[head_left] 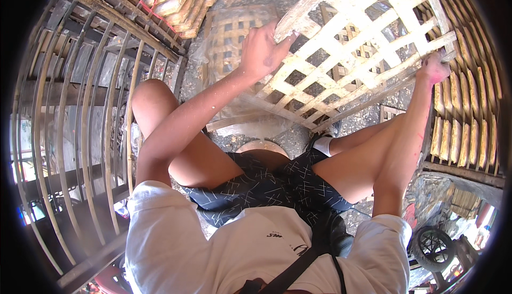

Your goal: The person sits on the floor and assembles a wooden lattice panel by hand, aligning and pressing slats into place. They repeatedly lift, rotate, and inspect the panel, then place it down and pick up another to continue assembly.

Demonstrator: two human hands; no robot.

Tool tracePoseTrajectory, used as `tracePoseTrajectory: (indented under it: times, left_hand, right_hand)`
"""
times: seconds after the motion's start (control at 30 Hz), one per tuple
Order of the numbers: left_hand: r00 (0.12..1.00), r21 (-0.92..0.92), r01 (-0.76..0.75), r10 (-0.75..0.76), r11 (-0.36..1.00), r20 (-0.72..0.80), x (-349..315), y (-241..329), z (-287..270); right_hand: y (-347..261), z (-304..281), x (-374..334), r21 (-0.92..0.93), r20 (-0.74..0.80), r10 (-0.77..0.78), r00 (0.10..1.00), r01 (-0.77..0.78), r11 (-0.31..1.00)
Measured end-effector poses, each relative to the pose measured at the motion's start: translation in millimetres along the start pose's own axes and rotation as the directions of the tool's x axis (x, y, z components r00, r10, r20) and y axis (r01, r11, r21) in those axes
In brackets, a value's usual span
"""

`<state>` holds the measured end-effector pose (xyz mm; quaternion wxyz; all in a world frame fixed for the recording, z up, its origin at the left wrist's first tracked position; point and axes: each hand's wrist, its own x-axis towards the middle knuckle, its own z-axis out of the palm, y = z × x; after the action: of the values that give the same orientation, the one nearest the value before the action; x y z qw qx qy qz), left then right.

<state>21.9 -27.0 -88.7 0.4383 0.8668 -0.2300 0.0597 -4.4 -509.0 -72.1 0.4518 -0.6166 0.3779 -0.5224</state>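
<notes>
Pale wooden slats, crossed into a square-holed lattice panel (332, 49), tilt above a gritty floor (349, 121) as a seated person holds the piece ahead of the knees. The left hand (261, 51) has its fingers curled about the end of a thick, rough-edged rail (309, 6); the right hand (435, 70) is clenched on the frame at the far right corner. Gripping stout frame pieces rather than thin slats would likely spare the weave from flexing (those raw edges look ready to splinter), and matched pressure from both sides should limit twisting. Whether the lowest corner touches down cannot be told. Near it, crinkled clear plastic sheeting (250, 115) catches the light. Slender rounded bars form a rack (88, 91) at left; at right, pale-yellow ridged pieces (453, 139), too indistinct to name, line up in rows.
</notes>
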Motion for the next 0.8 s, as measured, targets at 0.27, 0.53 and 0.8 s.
tracePoseTrajectory:
  times: [0.27,0.53,0.8]
  left_hand:
    - [0.996,0.002,-0.082,0.082,0.997,0.026,-9,-2,-12]
    - [0.999,-0.001,0.029,-0.029,1.0,-0.045,-1,6,-13]
    - [0.994,-0.1,0.084,-0.076,0.991,0.078,-1,5,-14]
  right_hand:
    - [-4,11,-7,0.169,-0.018,-0.132,0.991,0.133,0.977]
    - [-23,10,-18,-0.055,0.039,0.028,0.999,-0.025,0.998]
    - [-11,11,-6,-0.068,-0.011,0.009,1.0,-0.009,0.998]
